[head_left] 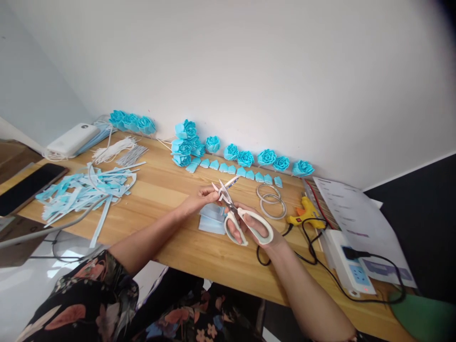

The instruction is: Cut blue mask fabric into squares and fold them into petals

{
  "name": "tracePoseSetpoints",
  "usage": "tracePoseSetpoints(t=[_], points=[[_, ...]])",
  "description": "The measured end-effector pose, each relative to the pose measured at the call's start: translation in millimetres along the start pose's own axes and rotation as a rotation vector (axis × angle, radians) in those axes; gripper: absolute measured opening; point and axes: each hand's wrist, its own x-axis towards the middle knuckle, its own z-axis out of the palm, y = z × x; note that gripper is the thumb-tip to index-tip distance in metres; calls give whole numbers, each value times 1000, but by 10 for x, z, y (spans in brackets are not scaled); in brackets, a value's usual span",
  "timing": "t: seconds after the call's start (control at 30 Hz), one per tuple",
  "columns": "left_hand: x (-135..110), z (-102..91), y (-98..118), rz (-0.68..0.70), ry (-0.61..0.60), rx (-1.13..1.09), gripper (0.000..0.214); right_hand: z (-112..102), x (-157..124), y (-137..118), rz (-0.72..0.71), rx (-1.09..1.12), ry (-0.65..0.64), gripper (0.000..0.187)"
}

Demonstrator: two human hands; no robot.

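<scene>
In the head view, scissors [232, 207] with cream handles are in my right hand [248, 219], fingers through the loops. Their blades stand apart and point away from me. My left hand [201, 198] pinches a small pale piece [221, 194] between thumb and fingers, right at the blades. How far the blades reach into it is hard to make out. Below my hands lies a small stack of light blue sheets [211, 222], partly covered by the right hand. Just beyond, a row of small blue cut petals [241, 172] runs along the table.
Blue flowers [245, 158] line the wall. Pale blue strips [89, 190] and white stems [113, 149] lie left, near a phone [30, 187] and power bank [73, 139]. Rings [272, 209], a yellow glue gun [308, 214], cable and power strip [347, 263] are on the right.
</scene>
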Motion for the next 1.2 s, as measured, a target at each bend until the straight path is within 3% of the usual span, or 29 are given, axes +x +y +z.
tracePoseSetpoints(t=[0.13,0.27,0.43,0.53,0.63,0.73,0.9,1.2], points=[[-8,1,23,30,-42,41,49,-70,32,81,-93,43,-174,48],[-7,-22,-21,59,-37,23,46,-94,51,131,-98,95,-196,46],[-10,-54,-53,51,-12,56,47,-96,48,155,-91,156,-181,44],[-9,-56,-40,62,-62,-4,48,-109,44,157,-104,163,-152,44],[-14,-44,3,63,-70,-51,39,-114,45,145,-90,180,-120,46],[-19,-40,64,88,-18,81,30,-112,48,131,-65,180,-99,45],[-25,-48,133,77,17,281,34,-104,52,125,-43,167,-78,41],[-17,-49,85,24,39,108,37,3,29,82,-21,123,-66,39]])
